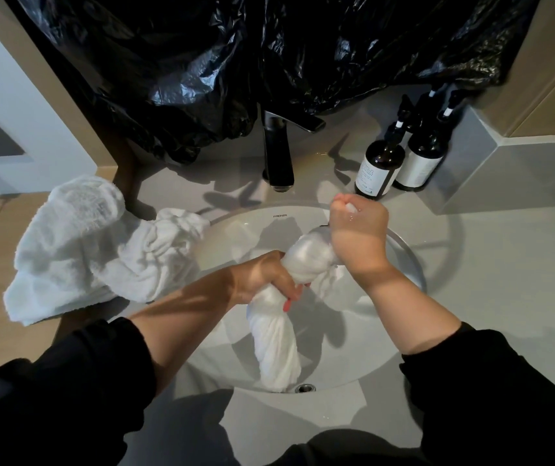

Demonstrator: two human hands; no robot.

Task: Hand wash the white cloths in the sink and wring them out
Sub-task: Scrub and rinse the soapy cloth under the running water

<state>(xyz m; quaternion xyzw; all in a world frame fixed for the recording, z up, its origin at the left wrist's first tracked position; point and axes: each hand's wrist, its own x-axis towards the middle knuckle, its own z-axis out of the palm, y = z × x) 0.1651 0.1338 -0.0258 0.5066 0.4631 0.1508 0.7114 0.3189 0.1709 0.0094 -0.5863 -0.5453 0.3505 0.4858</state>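
- While both fists clamp it, left hand (262, 277) mid-length, right hand (358, 230) up top, the cloth (276, 344) twists over the sink (410, 260).
- Soaked, it likely handles heavy, limp, slippery; grip near the ends.

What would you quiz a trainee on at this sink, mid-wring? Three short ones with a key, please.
1. True or false: the dark pump bottles stand to the left of the faucet.
2. Which grips the twisted cloth? A: left hand only. B: right hand only. C: both hands.
3. Fill in: the heap of white cloths lies to the ___ of the sink.
Key: 1 false, they stand to its right. 2 C, one hand at each end, over the sink. 3 left.
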